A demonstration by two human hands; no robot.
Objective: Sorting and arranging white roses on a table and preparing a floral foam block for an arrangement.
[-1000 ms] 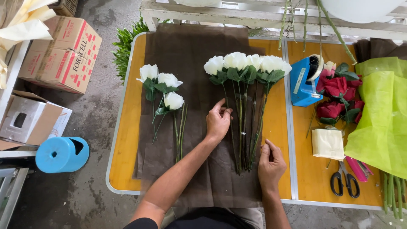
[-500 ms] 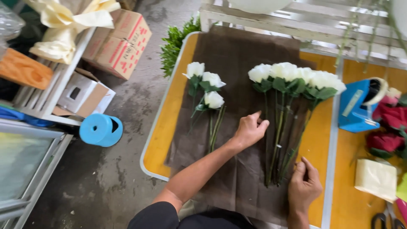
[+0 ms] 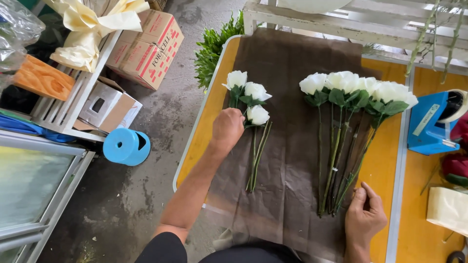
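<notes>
Here your left hand (image 3: 227, 128) is curled over the small bunch of white roses (image 3: 247, 100), knuckles up, right at the stems just under the three blooms; whether the fingers have actually closed on a stem you cannot tell from this angle. That bunch lies on the left part of the dark brown wrapping paper (image 3: 292, 160), which covers the orange table (image 3: 207, 122). Your right hand (image 3: 363, 216) rests flat and open on the paper, fingertips touching the stem ends of the larger row of white roses (image 3: 358, 90), gripping nothing.

At the table's right stands a blue tape dispenser (image 3: 431, 126) with a pale label strip slanting across its side, and below it a cream block (image 3: 447, 209). On the floor to the left sit a brown cardboard box (image 3: 146, 46) with red lettering, a smaller white and brown carton (image 3: 105, 107) beside it, and a round blue spool (image 3: 124, 146). Green foliage (image 3: 214, 44) sits just off the table's far left corner.
</notes>
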